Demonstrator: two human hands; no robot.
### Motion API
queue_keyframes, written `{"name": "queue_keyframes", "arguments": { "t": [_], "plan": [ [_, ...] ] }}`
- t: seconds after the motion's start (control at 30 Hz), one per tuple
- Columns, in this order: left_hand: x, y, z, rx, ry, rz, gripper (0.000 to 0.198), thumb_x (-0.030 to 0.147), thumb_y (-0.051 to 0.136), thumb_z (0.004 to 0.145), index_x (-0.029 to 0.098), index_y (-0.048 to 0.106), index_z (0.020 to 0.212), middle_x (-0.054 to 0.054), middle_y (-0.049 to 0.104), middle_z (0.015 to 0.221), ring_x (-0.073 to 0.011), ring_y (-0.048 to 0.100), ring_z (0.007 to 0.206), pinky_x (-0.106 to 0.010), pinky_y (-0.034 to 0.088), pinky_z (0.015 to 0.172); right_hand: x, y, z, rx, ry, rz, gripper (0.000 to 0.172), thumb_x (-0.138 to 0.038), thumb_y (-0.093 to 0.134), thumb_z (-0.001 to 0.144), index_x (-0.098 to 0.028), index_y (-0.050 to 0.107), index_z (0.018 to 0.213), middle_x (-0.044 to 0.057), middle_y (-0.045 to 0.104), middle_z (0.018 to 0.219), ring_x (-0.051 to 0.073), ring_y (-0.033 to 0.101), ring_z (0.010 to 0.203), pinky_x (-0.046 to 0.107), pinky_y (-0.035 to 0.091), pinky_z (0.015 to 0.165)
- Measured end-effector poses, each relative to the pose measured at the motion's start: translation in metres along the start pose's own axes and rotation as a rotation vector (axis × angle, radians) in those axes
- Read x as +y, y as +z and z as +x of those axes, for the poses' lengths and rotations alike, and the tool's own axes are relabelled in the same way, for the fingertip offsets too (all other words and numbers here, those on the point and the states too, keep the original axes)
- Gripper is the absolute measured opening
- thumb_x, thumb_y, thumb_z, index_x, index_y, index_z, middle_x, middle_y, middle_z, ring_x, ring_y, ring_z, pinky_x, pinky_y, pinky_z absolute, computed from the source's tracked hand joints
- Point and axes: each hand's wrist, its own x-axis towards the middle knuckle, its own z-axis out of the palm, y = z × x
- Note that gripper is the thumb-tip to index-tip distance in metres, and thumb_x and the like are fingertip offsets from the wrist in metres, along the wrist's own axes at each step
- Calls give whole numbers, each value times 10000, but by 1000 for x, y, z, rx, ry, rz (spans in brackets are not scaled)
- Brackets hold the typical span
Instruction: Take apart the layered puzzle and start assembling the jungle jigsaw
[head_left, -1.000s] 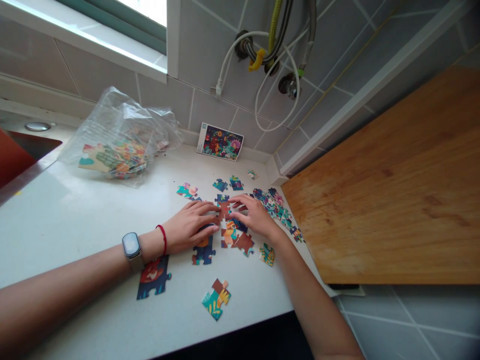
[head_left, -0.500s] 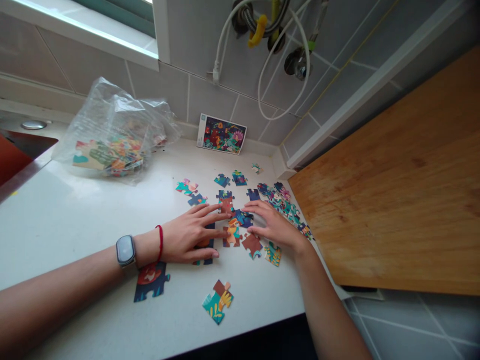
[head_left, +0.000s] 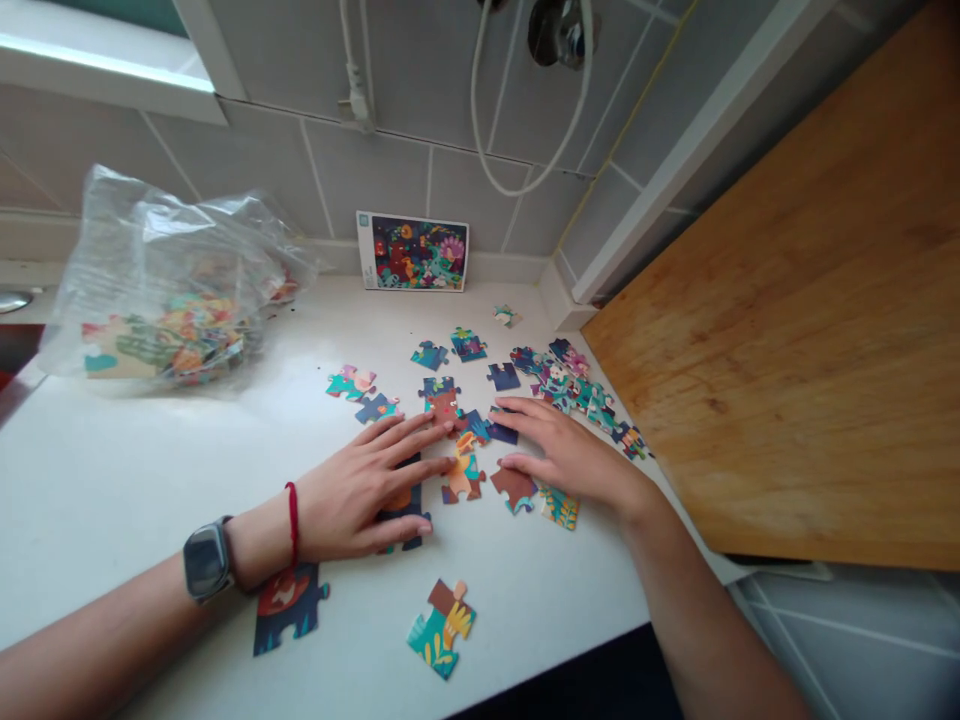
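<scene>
My left hand [head_left: 375, 490] lies palm down with its fingers spread. It covers part of a dark puzzle piece with orange [head_left: 405, 505], and its fingertips rest by a brown bear-face piece [head_left: 446, 408] and an orange-and-teal piece [head_left: 463, 478]. My right hand [head_left: 559, 445] has thumb and fingers apart, the fingertips over a dark blue piece [head_left: 504, 428]. That piece lies beside a blue piece with a hand-like shape [head_left: 475, 428]; whether they interlock I cannot tell. Below the right thumb are a brown piece [head_left: 514, 488] and a teal leaf piece [head_left: 559, 507].
A picture card [head_left: 412, 252] leans on the tiled wall. At left stands a clear plastic bag [head_left: 172, 290] of puzzle pieces. A heap of pieces [head_left: 574, 385] lies beside the wooden board [head_left: 787, 330]. Closer in are a teal corner piece [head_left: 442, 630] and a dark red-and-blue piece [head_left: 289, 605].
The view has shifted and moved closer. The dark blue piece under my right fingertips now shows more plainly, right of the blue piece. My left hand stays spread on the same pieces.
</scene>
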Motion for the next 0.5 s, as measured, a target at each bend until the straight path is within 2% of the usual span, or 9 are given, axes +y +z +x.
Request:
{"name": "queue_keyframes", "arguments": {
  "t": [0.1,0.17,0.23,0.33,0.4,0.5],
  "plan": [
    [-3,0,0,-10,-10,-3,564,519,527,1019,286,485,1531,-56,337,1693,-331,336,1542,-540,335,1234,1,-6,-4,80,27,-52,244,-255,700,945,-242,773,1178,114,652,1386,286,616,1295,501,493,1136],
    [-5,-1,0,-10,-10,-6,501,461,509,1038,279,513,1505,-50,389,1669,-314,349,1537,-529,355,1228,-6,-5,-3,183,42,-60,172,-277,690,955,-231,790,1088,118,678,1297,287,640,1230,505,520,1096],
    [-6,-1,1,0,-21,-6,457,425,499,1046,279,541,1478,-47,427,1647,-308,373,1524,-523,380,1213,-17,0,-1,227,-4,-19,227,-319,709,948,-234,766,1151,119,665,1295,283,626,1234,494,526,1088],
    [-4,-2,2,19,-36,-4,417,393,484,1055,273,570,1445,-52,468,1620,-306,413,1500,-524,404,1194,-33,13,4,149,-130,26,452,-372,750,919,-241,675,1345,124,619,1392,287,567,1319,482,509,1116],
    [-3,-2,2,25,-40,-3,404,378,479,1059,266,578,1434,-58,487,1606,-300,428,1491,-521,400,1197,-37,22,8,109,-157,4,444,-329,711,950,-249,654,1383,123,594,1447,289,529,1366,492,489,1138],
    [-3,-2,2,22,-42,2,401,372,480,1061,261,577,1435,-62,492,1602,-294,431,1491,-513,396,1202,-32,28,11,133,-101,-28,354,-197,605,997,-265,696,1332,109,599,1449,274,533,1355,499,494,1131]
  ]
}}
